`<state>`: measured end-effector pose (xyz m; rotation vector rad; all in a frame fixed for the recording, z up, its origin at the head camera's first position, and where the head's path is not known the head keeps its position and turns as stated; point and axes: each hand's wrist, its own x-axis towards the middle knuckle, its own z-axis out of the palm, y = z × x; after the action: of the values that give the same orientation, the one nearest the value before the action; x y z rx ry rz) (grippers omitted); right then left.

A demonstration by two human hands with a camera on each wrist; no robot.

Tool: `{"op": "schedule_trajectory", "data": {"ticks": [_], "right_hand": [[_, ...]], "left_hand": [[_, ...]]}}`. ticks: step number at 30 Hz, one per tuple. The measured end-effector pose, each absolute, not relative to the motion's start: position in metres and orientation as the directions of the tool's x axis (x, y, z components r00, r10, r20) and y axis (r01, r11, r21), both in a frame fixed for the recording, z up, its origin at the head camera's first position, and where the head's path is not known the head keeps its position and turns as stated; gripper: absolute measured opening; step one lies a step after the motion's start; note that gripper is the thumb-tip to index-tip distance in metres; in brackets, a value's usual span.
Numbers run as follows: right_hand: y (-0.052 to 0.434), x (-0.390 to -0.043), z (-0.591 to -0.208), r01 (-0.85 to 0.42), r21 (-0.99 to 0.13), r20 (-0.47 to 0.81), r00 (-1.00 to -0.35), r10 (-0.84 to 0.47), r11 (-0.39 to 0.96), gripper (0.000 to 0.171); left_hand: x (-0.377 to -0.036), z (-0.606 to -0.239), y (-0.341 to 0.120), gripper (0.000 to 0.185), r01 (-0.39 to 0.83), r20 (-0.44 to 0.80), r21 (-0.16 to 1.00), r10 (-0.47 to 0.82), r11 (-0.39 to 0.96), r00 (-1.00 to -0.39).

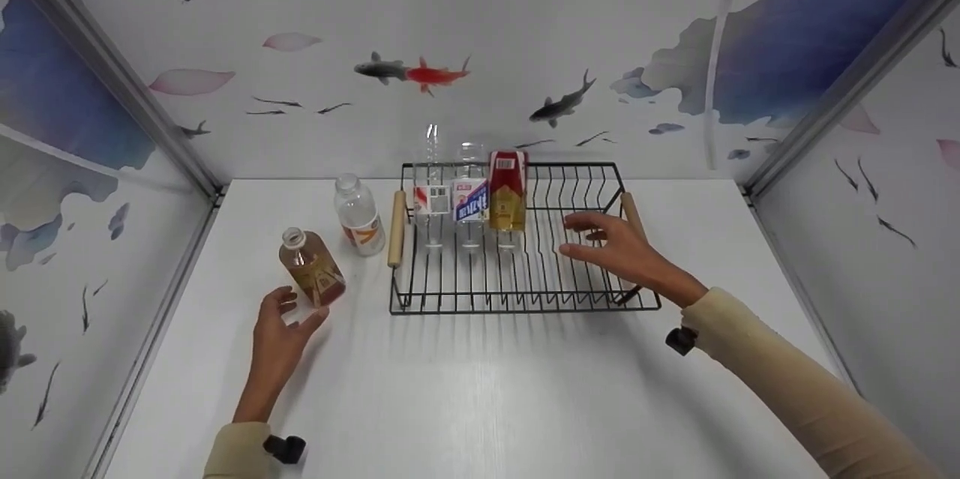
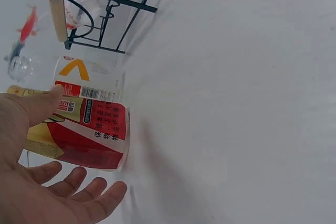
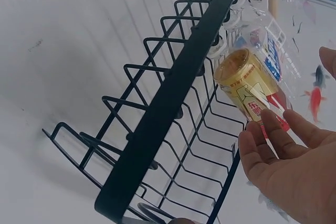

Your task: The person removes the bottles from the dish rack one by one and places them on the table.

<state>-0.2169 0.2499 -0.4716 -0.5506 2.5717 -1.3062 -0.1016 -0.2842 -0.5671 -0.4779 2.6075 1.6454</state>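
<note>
My left hand (image 1: 279, 336) is just in front of a small bottle of brownish-red look with a gold and red label (image 1: 316, 273), its thumb and fingers spread around the near end. In the left wrist view the thumb overlaps the label and the fingers lie relaxed below it. The bottle is uncapped and upright on the table. Over the right part of a black wire dish rack (image 1: 525, 311), my right hand (image 1: 626, 248) hovers with loosely bent fingers and nothing in them. Nearest it in the rack leans a red and gold bottle (image 1: 508, 194).
Two clear bottles, one with a red and white label (image 1: 432, 200) and one with a blue and white label (image 1: 471, 202), lean beside it in the rack. Left of the rack's wooden handle (image 1: 397, 230) stands a clear bottle with an orange-marked label (image 1: 365, 232). Printed panels enclose the white table (image 1: 480, 389).
</note>
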Motion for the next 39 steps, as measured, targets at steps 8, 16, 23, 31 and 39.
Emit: {"op": "schedule_trajectory", "data": {"ticks": [8, 16, 23, 31, 39], "right_hand": [[0.253, -0.225, -0.469, -0.207, -0.802, -0.05, -0.911, -0.409, 0.56, 0.063], [0.256, -0.228, -0.467, -0.194, -0.8, -0.062, -0.915, -0.399, 0.568, 0.065], [0.259, -0.23, -0.466, -0.186, -0.799, -0.062, -0.921, -0.385, 0.572, 0.064], [0.259, -0.234, -0.468, -0.217, -0.802, -0.034, -0.914, -0.405, 0.557, 0.061], [0.252, -0.237, -0.47, -0.225, -0.787, -0.039, -0.911, -0.41, 0.575, 0.065]], "left_hand": [[-0.097, -0.559, -0.27, 0.077, -0.279, -0.201, 0.867, -0.223, 0.412, -0.954], [-0.092, -0.553, -0.261, 0.076, -0.29, -0.214, 0.85, -0.215, 0.439, -0.953], [-0.093, -0.547, -0.251, 0.076, -0.283, -0.237, 0.854, -0.159, 0.436, -0.959], [-0.1, -0.545, -0.244, 0.074, -0.192, -0.188, 0.878, -0.053, 0.438, -0.981], [-0.103, -0.541, -0.237, 0.072, -0.105, -0.133, 0.901, 0.038, 0.422, -0.99]]}}
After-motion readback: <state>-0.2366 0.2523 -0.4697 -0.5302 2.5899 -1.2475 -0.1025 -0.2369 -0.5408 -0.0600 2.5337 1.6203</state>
